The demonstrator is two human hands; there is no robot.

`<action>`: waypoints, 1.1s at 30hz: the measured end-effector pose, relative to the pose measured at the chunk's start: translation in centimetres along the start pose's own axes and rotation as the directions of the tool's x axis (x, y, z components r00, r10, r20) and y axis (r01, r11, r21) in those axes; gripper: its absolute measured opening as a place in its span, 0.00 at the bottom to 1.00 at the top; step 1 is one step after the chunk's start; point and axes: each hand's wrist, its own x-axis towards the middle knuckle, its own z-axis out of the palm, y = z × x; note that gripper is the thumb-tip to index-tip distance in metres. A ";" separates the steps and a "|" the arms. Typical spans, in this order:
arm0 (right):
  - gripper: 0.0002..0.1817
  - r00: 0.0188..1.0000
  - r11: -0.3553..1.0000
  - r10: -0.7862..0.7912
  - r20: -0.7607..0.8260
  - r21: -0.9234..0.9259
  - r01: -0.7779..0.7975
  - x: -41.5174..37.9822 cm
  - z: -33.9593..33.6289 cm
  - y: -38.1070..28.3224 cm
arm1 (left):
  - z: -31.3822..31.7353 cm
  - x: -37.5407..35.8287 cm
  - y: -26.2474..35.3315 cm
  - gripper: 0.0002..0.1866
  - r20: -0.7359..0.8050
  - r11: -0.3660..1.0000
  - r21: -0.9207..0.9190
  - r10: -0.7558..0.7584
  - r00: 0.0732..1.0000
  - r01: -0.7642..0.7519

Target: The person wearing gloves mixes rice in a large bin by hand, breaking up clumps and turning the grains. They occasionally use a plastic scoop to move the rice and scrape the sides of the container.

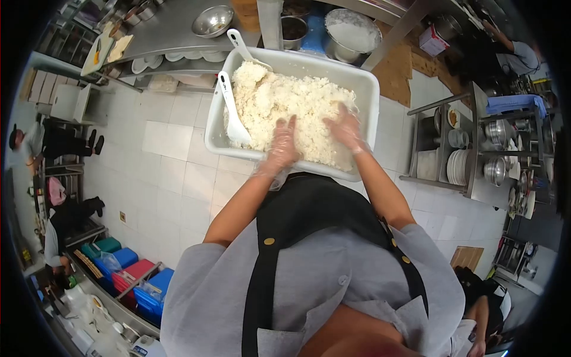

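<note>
A large white tub [372,113] full of white rice [306,98] stands in front of my body. My left hand [283,143], in a clear plastic glove, rests on the rice near the tub's front edge, fingers apart. My right hand [346,128], gloved too, is on the rice toward the right side, its fingers spread and their tips partly in the grains. One white ladle [235,122] leans at the tub's left side with its bowl on the rice. A second white ladle [241,44] lies at the back left corner, its bowl partly hidden by rice.
Behind the tub are a steel counter [172,35] with a metal bowl [213,21] and a pot of white contents [352,33]. A dish rack [473,143] stands right. Colored bins [128,273] are lower left. Several people work at the left and right edges.
</note>
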 end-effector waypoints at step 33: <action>0.35 0.750 0.417 0.424 0.508 0.625 -0.659 -6.8 4.5 6.0 | -0.5 0.4 -2.3 0.60 0.055 0.943 0.310 -0.147 0.988 0.124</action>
